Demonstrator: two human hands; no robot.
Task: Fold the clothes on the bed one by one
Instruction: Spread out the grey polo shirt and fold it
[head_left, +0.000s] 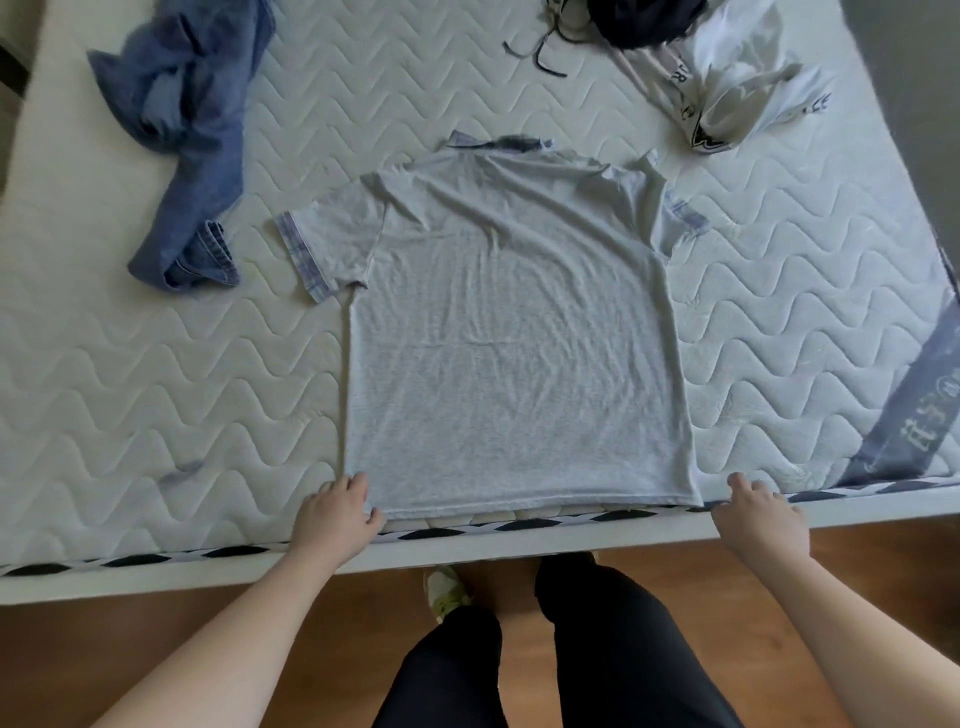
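left hand (335, 512) at the near left corner of the grey shirt's (514, 332) hem: fingers curled over the corner, thumb against the hem edge, pinching the cloth. right hand (758, 514) at the near right corner of the hem, fingers bent down at the mattress (156, 389) edge; contact with the shirt corner is likely, but whether it actually grasps the cloth cannot be told from this view.

shirt lies flat, back side up, on the white quilted mattress, hem along the near edge, collar (501, 143) pointing away. both short sleeves spread outward, each with a checked purple cuff; left sleeve (324, 244) lies fully open, right sleeve (680, 218) partly bunched. light creases across the body.

other clothes on the bed: crumpled blue jeans (192, 130) at the far left, well apart from the shirt. a white garment (727, 88) with black lettering at the far right, touching a dark garment (644, 21) at the top edge. thin dark cords (540, 52) lie beside that dark piece.

mattress border carries a black and white woven trim (156, 558); a grey band (914, 415) with lettering runs across the near right corner. below the bed edge: wooden floor (130, 649), the person's dark trousers (597, 649), one light shoe (447, 592).
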